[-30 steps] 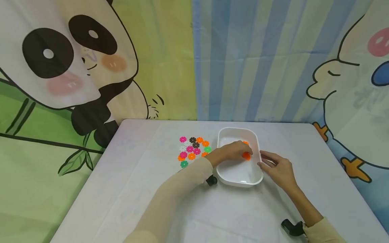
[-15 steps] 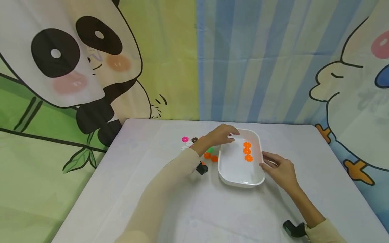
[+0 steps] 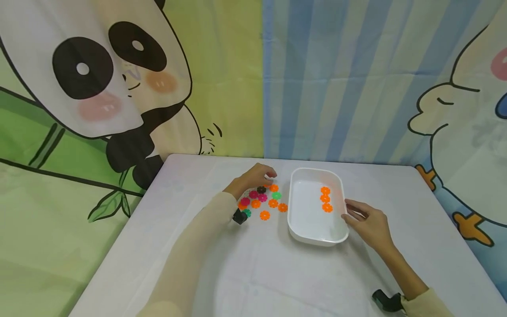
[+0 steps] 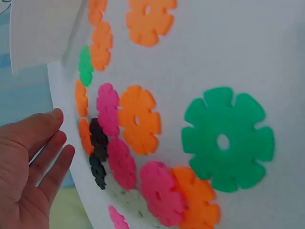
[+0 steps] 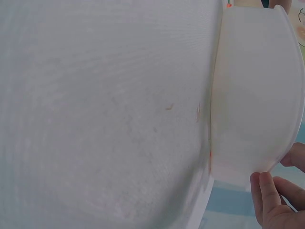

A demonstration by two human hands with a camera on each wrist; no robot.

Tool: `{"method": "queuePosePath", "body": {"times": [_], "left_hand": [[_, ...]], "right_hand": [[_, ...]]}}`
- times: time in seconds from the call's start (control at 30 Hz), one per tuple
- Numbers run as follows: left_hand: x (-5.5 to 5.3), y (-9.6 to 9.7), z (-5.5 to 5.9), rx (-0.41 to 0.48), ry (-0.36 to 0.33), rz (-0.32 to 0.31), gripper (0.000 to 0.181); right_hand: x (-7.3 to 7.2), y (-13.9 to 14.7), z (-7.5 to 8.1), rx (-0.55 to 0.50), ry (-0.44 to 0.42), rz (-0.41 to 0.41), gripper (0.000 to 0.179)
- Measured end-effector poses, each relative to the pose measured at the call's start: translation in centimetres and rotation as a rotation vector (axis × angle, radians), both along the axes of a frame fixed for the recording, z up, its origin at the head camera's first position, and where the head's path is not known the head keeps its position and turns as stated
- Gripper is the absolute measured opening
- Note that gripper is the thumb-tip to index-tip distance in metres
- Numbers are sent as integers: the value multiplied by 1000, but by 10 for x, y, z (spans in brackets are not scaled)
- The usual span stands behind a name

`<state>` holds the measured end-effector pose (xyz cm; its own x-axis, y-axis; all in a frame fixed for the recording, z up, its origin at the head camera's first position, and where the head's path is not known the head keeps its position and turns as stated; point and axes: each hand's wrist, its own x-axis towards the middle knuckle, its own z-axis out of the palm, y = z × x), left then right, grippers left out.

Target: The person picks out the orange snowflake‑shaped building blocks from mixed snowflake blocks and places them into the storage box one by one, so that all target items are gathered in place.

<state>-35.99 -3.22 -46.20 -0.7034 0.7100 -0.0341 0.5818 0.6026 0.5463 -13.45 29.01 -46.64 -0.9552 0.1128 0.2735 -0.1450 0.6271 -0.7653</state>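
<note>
My left hand [image 3: 255,176] hovers at the far side of a spread of flower-shaped notched plastic discs [image 3: 255,204], its fingers loosely bent. In the left wrist view, nothing shows between the thumb and fingers [image 4: 56,164]. The discs are orange, pink, green, black and white; a large-looking green disc [image 4: 224,140] lies nearest that camera. Three orange discs [image 3: 325,198] sit in a row inside a white rectangular tub [image 3: 317,240]. At the tub's right side, my right hand [image 3: 370,224] holds the rim, its fingers [image 5: 262,191] against the outer wall.
The tub stands right of the discs on a white table [image 3: 253,273]. A patterned curtain [image 3: 317,88] hangs behind the table's far edge. Black camera mounts [image 3: 239,216] sit at both wrists.
My left hand has left the tub's inside and moved left to the loose discs. Three orange discs now show in the tub. The right hand stays at the rim.
</note>
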Motion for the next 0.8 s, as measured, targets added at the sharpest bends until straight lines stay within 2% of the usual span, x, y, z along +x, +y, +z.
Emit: {"method": "queuePosePath", "body": {"times": [0.07,0.23,0.4,0.63,0.8], "left_hand": [[0,-3,-3,-25,-11,11,32],[0,-6,-8,-71,26,29,30],[1,-5,-10,-77,41,41,29],[0,-3,-11,-152,79,41,27],[-1,-1,-11,-179,76,53,31]], "right_hand": [[1,0,0,-4,3,1,44],[1,0,1,-13,14,7,45],[0,0,1,-18,10,3,44],[0,-1,2,-6,-12,-10,45],[1,-1,2,-10,-31,-21,45]]}}
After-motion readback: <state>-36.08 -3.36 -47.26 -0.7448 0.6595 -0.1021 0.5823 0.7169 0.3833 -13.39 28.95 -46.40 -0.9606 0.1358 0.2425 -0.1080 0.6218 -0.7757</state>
